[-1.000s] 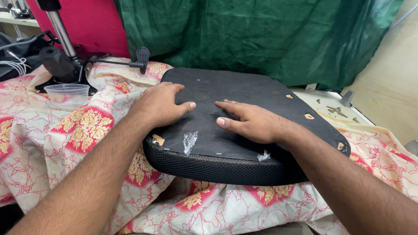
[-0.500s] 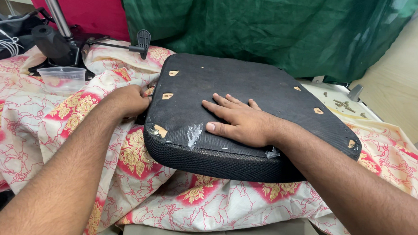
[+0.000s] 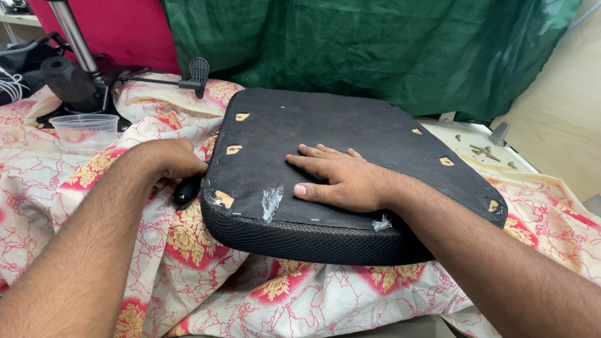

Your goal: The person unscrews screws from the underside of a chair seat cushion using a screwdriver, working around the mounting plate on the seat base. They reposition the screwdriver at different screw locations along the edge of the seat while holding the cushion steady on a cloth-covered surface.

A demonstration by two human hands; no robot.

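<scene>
Seat cushion (image 3: 355, 164), upside down on the floral-clothed table (image 3: 56, 192), steadied best with right hand (image 3: 344, 181) spread flat mid-panel, left hand (image 3: 172, 162) curled at its nine o'clock edge, apparently around something dark.

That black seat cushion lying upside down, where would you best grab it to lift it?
Grip the seat cushion by its thick rounded mesh edge, probably from the left and right sides at once: it is wide and flat. The left hand sits at its left edge, the right hand flat on top.
</scene>
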